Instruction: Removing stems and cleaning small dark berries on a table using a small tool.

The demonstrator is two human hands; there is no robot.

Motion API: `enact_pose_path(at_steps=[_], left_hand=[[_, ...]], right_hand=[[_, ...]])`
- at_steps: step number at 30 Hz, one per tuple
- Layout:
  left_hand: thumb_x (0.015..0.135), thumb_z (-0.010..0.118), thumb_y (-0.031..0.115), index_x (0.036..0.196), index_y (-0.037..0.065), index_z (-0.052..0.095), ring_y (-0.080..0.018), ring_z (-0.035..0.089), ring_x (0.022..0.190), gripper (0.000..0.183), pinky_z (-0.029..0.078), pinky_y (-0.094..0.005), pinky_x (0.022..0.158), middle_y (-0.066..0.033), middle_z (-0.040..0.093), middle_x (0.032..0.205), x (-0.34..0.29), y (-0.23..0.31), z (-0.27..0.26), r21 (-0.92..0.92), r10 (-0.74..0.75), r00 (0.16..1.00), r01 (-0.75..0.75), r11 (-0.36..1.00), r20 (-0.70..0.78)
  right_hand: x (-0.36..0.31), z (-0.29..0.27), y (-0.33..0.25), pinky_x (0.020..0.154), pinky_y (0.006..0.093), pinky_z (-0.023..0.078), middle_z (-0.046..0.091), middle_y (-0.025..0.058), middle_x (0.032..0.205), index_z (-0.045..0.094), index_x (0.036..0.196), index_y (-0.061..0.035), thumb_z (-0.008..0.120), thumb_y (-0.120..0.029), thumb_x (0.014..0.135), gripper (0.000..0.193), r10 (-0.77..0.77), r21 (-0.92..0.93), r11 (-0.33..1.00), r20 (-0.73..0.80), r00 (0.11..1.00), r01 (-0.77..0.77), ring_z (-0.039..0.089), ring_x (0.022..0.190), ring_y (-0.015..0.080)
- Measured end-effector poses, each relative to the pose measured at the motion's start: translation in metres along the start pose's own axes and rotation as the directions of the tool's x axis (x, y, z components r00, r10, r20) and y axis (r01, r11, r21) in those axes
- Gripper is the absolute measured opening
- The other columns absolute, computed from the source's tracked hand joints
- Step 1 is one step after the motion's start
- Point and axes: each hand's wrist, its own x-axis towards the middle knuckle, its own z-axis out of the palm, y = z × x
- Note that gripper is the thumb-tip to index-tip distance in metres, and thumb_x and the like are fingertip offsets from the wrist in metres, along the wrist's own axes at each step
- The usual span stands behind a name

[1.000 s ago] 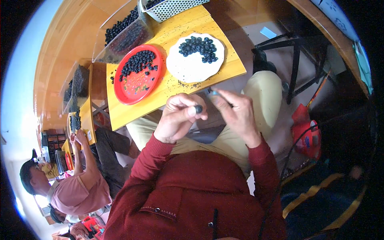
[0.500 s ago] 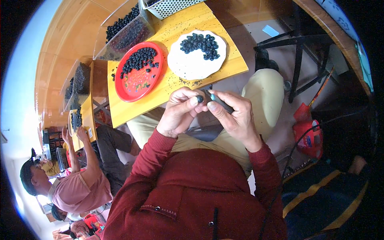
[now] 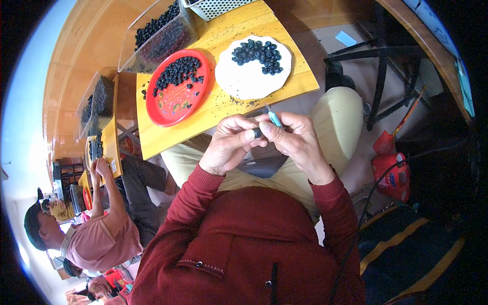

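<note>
My left hand [image 3: 229,140] is closed, pinching a small round black piece [image 3: 257,132] between thumb and fingertips. My right hand [image 3: 297,138] is closed round a slim turquoise-handled tool [image 3: 275,119] with a thin tip pointing up and away. Its thumb reaches over to the black piece, and the fingertips of both hands meet. Beyond them on the wooden table [image 3: 239,30], a scalloped white plate [image 3: 236,81] bears several black pieces with ring-shaped tops. Left of it, a red plate [image 3: 170,118] holds a larger heap of small black pieces.
Dark crumbs lie scattered over the table. A clear bin [image 3: 178,43] of black pieces and a white perforated basket [image 3: 218,9] stand at the back. At left, a co-worker [image 3: 104,234] handles similar pieces. A red bag [image 3: 391,175] and a cable are at right.
My right hand has turned, so the turquoise tool now points upward, and its thumb has come onto the black piece. The left hand keeps its pinch. The co-worker's hands have drawn together.
</note>
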Motion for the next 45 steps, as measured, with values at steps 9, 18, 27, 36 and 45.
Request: enact_pose_path(at_steps=[9,18,27,36,45], left_hand=[[0.087,0.068,-0.003,0.099,0.000,0.066,-0.0191,0.068,0.085,0.013,0.056,-0.0314,0.076,-0.0124,0.070,0.098,-0.003,0.028,-0.013,0.344,0.198,0.947,-0.103,0.933,-0.253],[0.083,0.074,0.001,0.097,0.000,0.071,-0.0086,0.063,0.079,0.014,0.052,-0.0230,0.072,-0.0050,0.070,0.091,-0.003,0.099,-0.071,0.993,0.665,0.737,0.077,0.093,-0.119],[0.081,0.074,0.005,0.095,0.001,0.071,-0.0133,0.065,0.074,0.015,0.052,-0.0259,0.068,-0.0082,0.069,0.087,0.038,0.092,-0.065,0.990,0.597,0.802,0.086,-0.111,-0.003],[0.077,0.074,0.013,0.102,0.004,0.069,-0.0338,0.066,0.085,0.026,0.054,-0.0420,0.073,-0.0154,0.067,0.093,0.109,0.076,-0.040,0.864,0.377,0.896,-0.013,-0.503,0.233],[0.077,0.073,0.015,0.109,0.006,0.068,-0.0333,0.067,0.088,0.034,0.054,-0.0409,0.076,-0.0168,0.066,0.102,0.133,0.073,-0.047,0.824,0.283,0.930,-0.037,-0.566,0.236]], right_hand=[[0.008,-0.004,0.016,0.070,0.0246,0.049,0.071,0.0029,0.086,0.071,0.101,0.0026,0.067,-0.016,0.093,0.020,-0.096,-0.239,0.969,-0.109,0.989,0.067,0.060,0.081,0.0062],[0.014,-0.023,0.053,0.070,0.0250,0.048,0.070,0.0023,0.084,0.071,0.100,0.0025,0.067,-0.016,0.092,0.020,-0.041,-0.312,0.950,-0.111,0.993,0.005,0.059,0.080,0.0057],[0.016,-0.028,0.056,0.067,0.0257,0.049,0.070,0.0036,0.080,0.070,0.102,0.0034,0.066,-0.021,0.093,0.026,-0.029,-0.369,0.930,-0.090,0.996,-0.006,0.059,0.076,0.0063],[0.014,-0.029,0.057,0.063,0.0265,0.047,0.068,0.0063,0.076,0.069,0.100,0.0040,0.067,-0.021,0.093,0.026,-0.046,-0.381,0.924,-0.106,0.993,0.002,0.057,0.073,0.0046],[0.012,-0.035,0.059,0.062,0.0242,0.045,0.066,0.0018,0.077,0.070,0.101,0.0042,0.067,-0.016,0.092,0.022,-0.089,-0.381,0.924,-0.123,0.988,0.036,0.054,0.072,0.0040]])
